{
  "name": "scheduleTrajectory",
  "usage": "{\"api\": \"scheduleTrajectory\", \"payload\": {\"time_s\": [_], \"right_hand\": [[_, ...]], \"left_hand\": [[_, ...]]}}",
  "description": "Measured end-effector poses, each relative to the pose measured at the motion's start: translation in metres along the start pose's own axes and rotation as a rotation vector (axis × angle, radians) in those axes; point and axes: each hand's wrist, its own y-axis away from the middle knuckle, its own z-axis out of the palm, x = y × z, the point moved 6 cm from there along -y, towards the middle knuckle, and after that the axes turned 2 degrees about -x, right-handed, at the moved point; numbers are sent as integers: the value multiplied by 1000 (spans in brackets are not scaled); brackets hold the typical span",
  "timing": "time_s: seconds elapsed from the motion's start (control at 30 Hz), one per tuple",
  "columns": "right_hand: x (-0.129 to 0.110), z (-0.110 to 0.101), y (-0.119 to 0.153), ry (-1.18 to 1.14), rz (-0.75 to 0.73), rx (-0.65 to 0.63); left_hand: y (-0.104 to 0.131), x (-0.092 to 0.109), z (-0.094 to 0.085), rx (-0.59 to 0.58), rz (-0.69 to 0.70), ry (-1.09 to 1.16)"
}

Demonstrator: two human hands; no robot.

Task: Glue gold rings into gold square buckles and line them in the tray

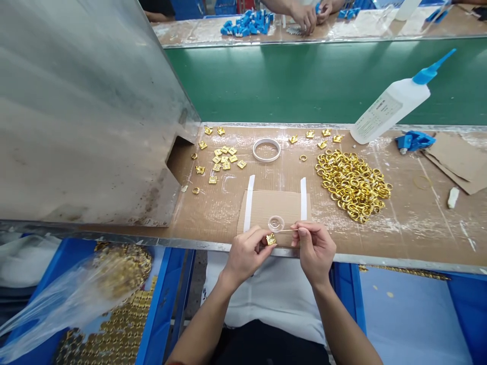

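Between the thumb and fingers of my left hand [247, 253] is a small gold square piece [271, 239], held at the table's front edge. My right hand [315, 249] pinches a thin pale stick [288, 230], whose tip points left toward a small clear round cup [276, 223] just behind the gold piece. The cup stands on a cardboard pad [277, 203] fixed with two white tape strips. Whether the stick touches the cup cannot be made out.
A pile of gold rings [353, 185] lies right, gold square pieces [225, 158] left. A tape roll [266, 150], a tilted white bottle [391, 109] and blue pieces [414, 141] stand behind. A metal panel [83, 111] rises left. Blue crates [155, 309] flank me. Another person's hands [310, 17] work opposite.
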Motion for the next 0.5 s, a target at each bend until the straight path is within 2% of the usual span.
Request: {"api": "scheduleTrajectory", "payload": {"time_s": [0.17,0.33,0.5], "right_hand": [[0,1,9,-52,-37,-65],[-2,6,10,27,-88,-173],[-4,8,10,81,-120,-210]], "left_hand": [[0,3,1,19,18,-33],[1,3,2,28,14,-52],[1,2,2,23,-2,-54]]}}
